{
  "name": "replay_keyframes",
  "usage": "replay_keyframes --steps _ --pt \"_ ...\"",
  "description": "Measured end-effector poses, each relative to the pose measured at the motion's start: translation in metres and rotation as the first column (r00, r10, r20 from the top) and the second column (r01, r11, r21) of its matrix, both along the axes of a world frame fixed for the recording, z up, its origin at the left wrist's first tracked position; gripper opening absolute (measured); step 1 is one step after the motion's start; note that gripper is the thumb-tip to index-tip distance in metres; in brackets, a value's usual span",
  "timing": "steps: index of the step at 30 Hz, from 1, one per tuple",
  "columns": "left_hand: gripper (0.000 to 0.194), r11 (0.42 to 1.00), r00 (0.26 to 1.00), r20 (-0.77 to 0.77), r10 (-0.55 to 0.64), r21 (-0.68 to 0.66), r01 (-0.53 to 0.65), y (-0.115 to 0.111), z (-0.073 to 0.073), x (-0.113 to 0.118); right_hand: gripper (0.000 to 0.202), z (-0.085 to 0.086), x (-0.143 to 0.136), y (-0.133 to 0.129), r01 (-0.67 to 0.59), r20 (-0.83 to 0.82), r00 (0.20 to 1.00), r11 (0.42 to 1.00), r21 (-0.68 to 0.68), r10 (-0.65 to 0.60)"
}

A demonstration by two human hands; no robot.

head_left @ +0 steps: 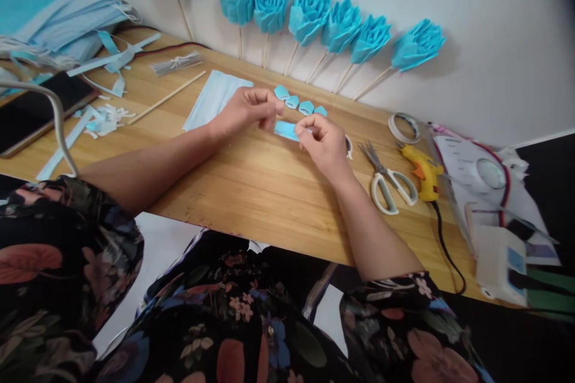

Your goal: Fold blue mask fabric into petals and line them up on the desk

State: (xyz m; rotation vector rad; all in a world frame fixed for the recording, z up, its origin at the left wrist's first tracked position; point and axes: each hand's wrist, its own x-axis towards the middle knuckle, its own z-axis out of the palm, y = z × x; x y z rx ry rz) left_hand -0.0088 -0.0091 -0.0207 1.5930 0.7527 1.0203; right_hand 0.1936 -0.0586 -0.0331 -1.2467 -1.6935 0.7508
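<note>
A small light-blue strip of mask fabric (286,130) stretches between my two hands, just above the wooden table. My right hand (324,140) pinches its right end between thumb and fingers. At the other end, the curled fingers of my left hand (254,109) close on the strip, though the exact contact is partly hidden. Just beyond lie several folded blue petals (306,108) in a row. A flat pale-blue mask sheet (216,96) rests beside and partly behind my left hand. Partly covered by my right hand is a white roll-like item (349,147).
Several blue fabric flowers (309,12) on sticks lean against the wall. To the right are scissors (386,179), a tape roll (404,127) and a yellow glue gun (424,173) with its cord. Stacked masks (54,12), scraps (105,119), a phone (40,111) and a stick (166,97) lie left.
</note>
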Motion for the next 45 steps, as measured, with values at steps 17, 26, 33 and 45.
replay_keyframes --steps 17,26,33,45 --pt "0.049 0.989 0.99 -0.002 0.138 0.062 -0.138 0.005 -0.002 -0.001 0.023 -0.005 -0.003 0.0 0.039 0.028 0.999 0.998 0.05 -0.041" --pt "0.04 0.989 0.987 -0.158 -0.033 0.139 0.056 0.002 -0.013 0.006 0.032 -0.009 0.0 0.004 0.021 -0.035 0.999 0.999 0.029 -0.02" --pt "0.035 0.983 0.988 -0.154 -0.023 0.174 0.05 0.011 -0.022 0.004 0.042 -0.006 0.0 0.002 0.033 0.045 0.998 0.999 0.008 -0.034" --pt "0.044 0.995 0.996 -0.084 0.022 0.1 -0.014 0.004 -0.011 0.0 0.048 -0.006 0.005 0.004 -0.056 -0.076 0.995 0.997 0.059 0.06"
